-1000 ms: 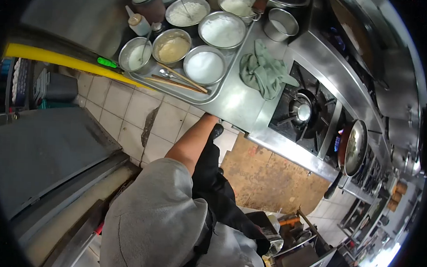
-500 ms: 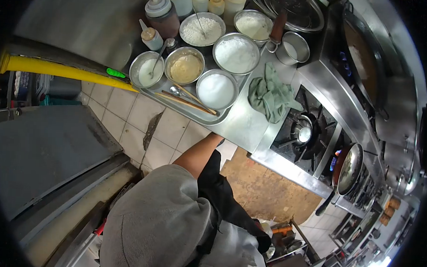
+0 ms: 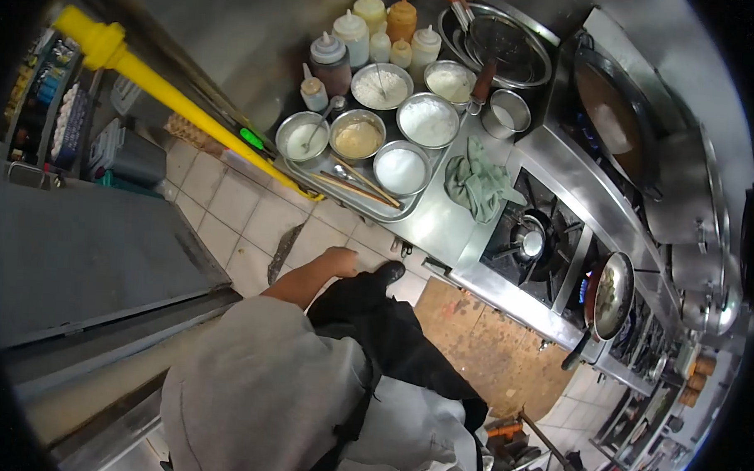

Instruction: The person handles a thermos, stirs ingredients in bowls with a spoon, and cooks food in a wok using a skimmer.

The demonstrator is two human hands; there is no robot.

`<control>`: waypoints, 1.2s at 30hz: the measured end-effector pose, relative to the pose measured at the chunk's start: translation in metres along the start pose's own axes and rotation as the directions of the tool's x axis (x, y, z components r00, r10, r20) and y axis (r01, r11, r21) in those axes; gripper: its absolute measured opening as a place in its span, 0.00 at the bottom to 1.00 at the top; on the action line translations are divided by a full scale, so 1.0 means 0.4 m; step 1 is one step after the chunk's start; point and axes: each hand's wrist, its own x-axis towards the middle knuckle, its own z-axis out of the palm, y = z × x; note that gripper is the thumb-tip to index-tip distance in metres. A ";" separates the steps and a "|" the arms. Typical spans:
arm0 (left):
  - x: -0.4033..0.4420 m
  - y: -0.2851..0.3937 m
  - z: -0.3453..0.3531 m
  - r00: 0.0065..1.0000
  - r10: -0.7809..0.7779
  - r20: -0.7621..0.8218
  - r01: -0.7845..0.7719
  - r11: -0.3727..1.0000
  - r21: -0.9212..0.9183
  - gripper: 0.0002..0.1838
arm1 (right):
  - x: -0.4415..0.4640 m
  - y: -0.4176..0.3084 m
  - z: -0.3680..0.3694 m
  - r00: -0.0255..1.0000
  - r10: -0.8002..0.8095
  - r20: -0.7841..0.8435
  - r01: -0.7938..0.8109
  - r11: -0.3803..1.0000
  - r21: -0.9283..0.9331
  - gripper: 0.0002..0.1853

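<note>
"Near the front of the desk [image 3: 439, 229], over the floor tiles [image 3: 310, 243]: left hand [image 3: 340, 260], bare, grey sleeve behind it. Nothing visible in it."

"Fingers?"

"Look curled in, but small in the view. Can't tell if together or apart. Right hand's out of view, so can't tell its fingers either."

"Nearest stuff?"

"Black shoe [image 3: 390, 272] just beside the left hand in the view, black apron [image 3: 366, 314] below. Tray [image 3: 408, 208] lies up on the desk, near its front edge."

"On the tray?"

"Metal bowls. One with white mix [image 3: 304, 140] and a spoon in it, one with yellowish mix [image 3: 358, 139], one with smooth white stuff [image 3: 402, 169] nearest the cloth side. Chopsticks [image 3: 377, 191] along the front, another spoon [image 3: 339, 172] beside them."

"Around it?"

"Squeeze bottles [image 3: 351, 37] grouped behind the bowls, green cloth [image 3: 478, 181] crumpled on the desk between tray and stove [image 3: 508, 290]."

"Stove?"

"Frying pan [image 3: 614, 295] on the far side, pale pieces inside, blue flame [image 3: 583, 288] at its edge, dark handle [image 3: 576, 350] sticking out over the front."
</note>
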 end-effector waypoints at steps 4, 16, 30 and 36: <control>-0.151 -0.074 -0.025 0.997 -0.036 -0.068 0.031 0.997 -0.072 0.30 | 0.121 0.066 0.078 0.970 -0.236 -0.052 0.240 0.968 0.078 0.26; -0.515 -0.153 -0.578 -0.274 -0.440 -0.855 -0.583 0.783 -0.216 0.16 | -0.089 -0.612 -0.125 0.864 -0.431 -0.262 0.473 0.872 0.124 0.19; -0.638 -0.527 -1.095 -0.450 -0.206 -0.869 -0.816 0.491 0.306 0.39 | 0.029 -1.651 -0.031 0.712 -0.695 -0.104 0.648 0.593 0.478 0.22; -0.616 -0.610 -1.062 -0.547 -0.136 -0.826 -0.536 0.815 0.221 0.38 | 0.128 -1.859 0.087 0.827 -0.560 0.041 0.351 0.573 0.740 0.24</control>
